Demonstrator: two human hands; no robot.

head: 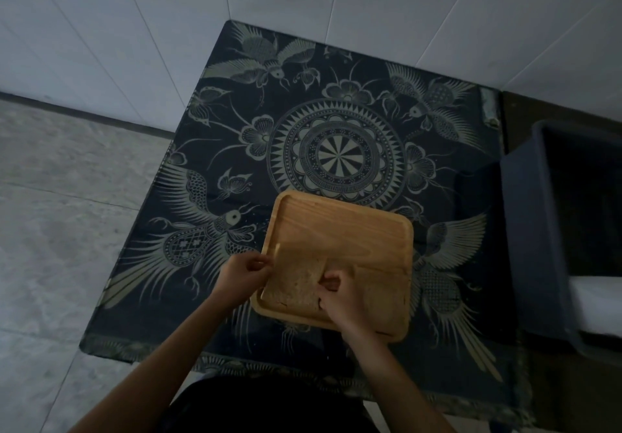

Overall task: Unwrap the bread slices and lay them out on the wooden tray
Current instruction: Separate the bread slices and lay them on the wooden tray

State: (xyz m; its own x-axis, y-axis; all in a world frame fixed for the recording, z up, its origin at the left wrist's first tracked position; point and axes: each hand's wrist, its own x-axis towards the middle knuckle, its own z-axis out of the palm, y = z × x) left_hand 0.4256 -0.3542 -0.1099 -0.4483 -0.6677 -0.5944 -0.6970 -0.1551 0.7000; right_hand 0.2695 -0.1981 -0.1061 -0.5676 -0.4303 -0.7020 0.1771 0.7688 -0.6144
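Both hands pinch at soft bread slices [296, 284] on the wooden tray's [340, 230] near-left corner: left hand [247, 272] at the edge, right hand [336, 293] mid-slice; fragile, tears easily.

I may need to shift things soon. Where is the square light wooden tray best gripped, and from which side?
Probably by the raised rim of the square light wooden tray at its bare far edge, reaching from the far side. Bread, the left hand and right hand crowd the near half.

Single head view, steeply downward, close over the table [336, 96]
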